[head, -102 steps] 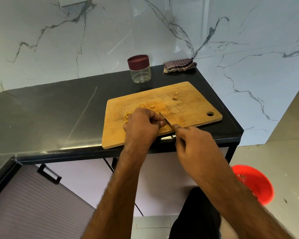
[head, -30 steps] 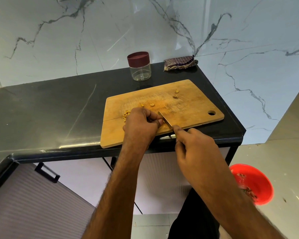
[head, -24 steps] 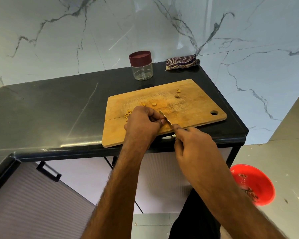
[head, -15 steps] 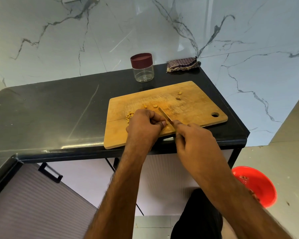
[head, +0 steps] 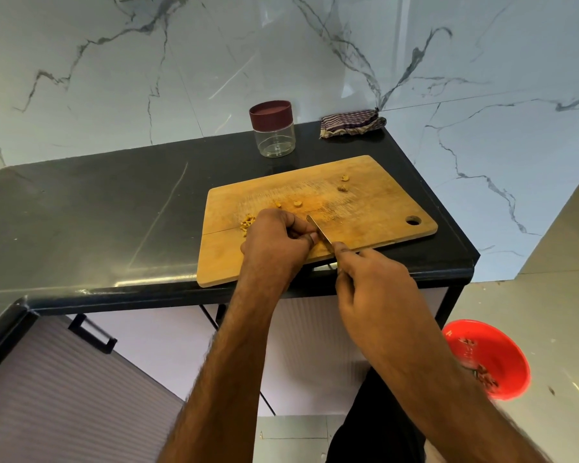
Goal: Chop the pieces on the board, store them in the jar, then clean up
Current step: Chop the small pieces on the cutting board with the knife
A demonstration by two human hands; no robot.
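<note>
A wooden chopping board (head: 365,212) lies on the black counter. My left hand (head: 276,242) rests on the board with its fingertips pinched together at the knife blade; whatever piece it holds is hidden. My right hand (head: 371,282) grips a knife (head: 319,232), its blade angled down onto the board beside the left fingertips. A small heap of chopped yellow-brown bits (head: 247,222) lies just left of my left hand. Loose pieces (head: 297,203) lie further back, two more (head: 343,183) near the far edge. A clear jar (head: 274,133) with a maroon lid stands closed behind the board.
A folded striped cloth (head: 351,123) lies at the counter's back right corner against the marble wall. A red bowl (head: 487,357) with scraps sits on the floor at the right. The counter's front edge (head: 147,295) runs just below the board.
My hands stay in nearly the same place on the board, with only small shifts of the knife blade beside the left fingertips. The camera view has drifted slightly.
</note>
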